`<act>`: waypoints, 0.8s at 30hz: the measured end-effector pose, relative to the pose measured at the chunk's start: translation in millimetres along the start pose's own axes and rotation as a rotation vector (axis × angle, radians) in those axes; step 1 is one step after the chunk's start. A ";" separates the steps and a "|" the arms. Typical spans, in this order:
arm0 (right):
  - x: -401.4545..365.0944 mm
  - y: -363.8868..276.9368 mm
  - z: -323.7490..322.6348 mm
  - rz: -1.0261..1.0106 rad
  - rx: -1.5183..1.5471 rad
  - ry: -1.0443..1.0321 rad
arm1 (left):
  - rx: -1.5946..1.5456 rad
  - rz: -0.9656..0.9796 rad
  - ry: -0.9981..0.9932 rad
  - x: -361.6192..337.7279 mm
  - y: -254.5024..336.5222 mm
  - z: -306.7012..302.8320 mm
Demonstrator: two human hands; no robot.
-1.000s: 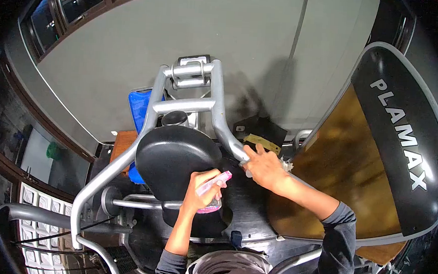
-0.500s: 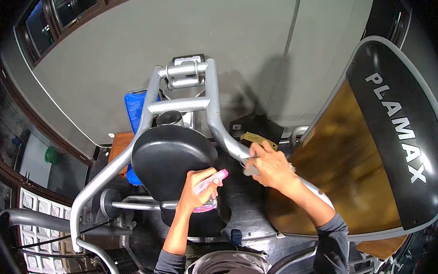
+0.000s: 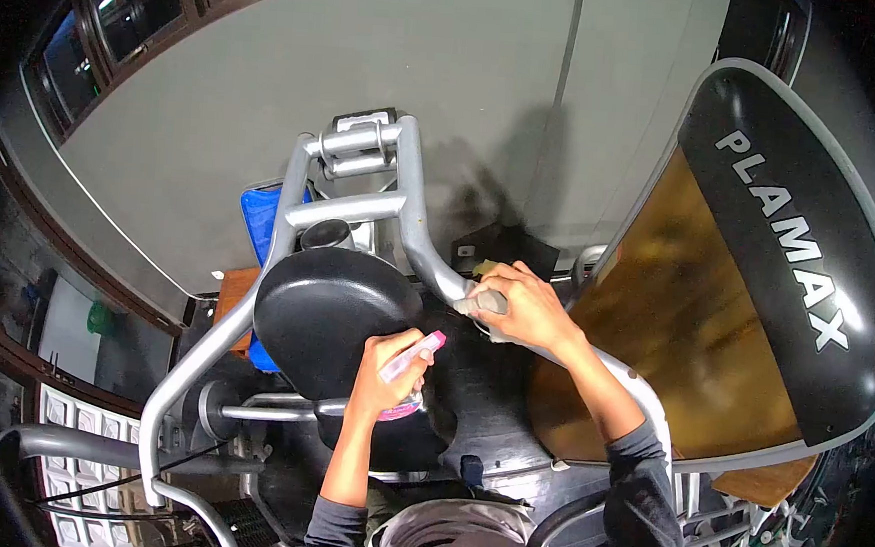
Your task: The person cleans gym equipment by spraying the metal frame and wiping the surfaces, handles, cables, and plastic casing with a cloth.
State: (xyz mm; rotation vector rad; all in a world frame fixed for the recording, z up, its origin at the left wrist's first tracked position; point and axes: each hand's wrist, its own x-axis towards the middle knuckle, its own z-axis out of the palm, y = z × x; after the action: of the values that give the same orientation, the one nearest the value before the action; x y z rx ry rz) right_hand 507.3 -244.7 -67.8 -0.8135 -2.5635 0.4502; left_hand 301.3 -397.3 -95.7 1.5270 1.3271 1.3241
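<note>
My left hand [image 3: 391,371] is wrapped round a spray bottle [image 3: 413,356] with a pink top, low in front of the black seat pad [image 3: 336,297]. Pink liquid shows at the bottle's lower end. Further right, my right hand [image 3: 522,307] presses a greyish cloth [image 3: 486,305] against the silver tube frame [image 3: 416,222] of the gym machine. Its fingers are bent round the cloth and the tube. Part of the cloth hangs below the tube.
A large panel [image 3: 795,235] lettered PLAMAX stands at the right. Behind the machine are a blue object [image 3: 259,220], a wooden piece [image 3: 236,294] and a grey wall [image 3: 370,59]. Silver tubing [image 3: 202,359] curves round the left side.
My right hand and the cloth have moved a little left and up along the tube. My left hand still holds the bottle. The whole view has shifted slightly.
</note>
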 end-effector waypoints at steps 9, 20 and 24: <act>-11.5 29.5 -43.3 -0.004 0.097 -0.319 | 0.050 0.041 0.025 -0.6 -10.9 4.0; 18.8 57.3 -14.8 0.110 0.250 -0.315 | 0.128 0.050 -0.021 0.2 -6.8 -0.5; 12.0 88.9 -32.9 0.305 0.208 -0.652 | 0.128 0.043 0.036 -0.8 -7.0 6.5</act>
State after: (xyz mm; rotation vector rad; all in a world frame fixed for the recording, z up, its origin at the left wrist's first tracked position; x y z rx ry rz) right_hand 555.7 -162.6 -73.1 -1.1257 -2.8861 1.2304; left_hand 305.9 -395.9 -104.0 1.6326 1.4330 1.3204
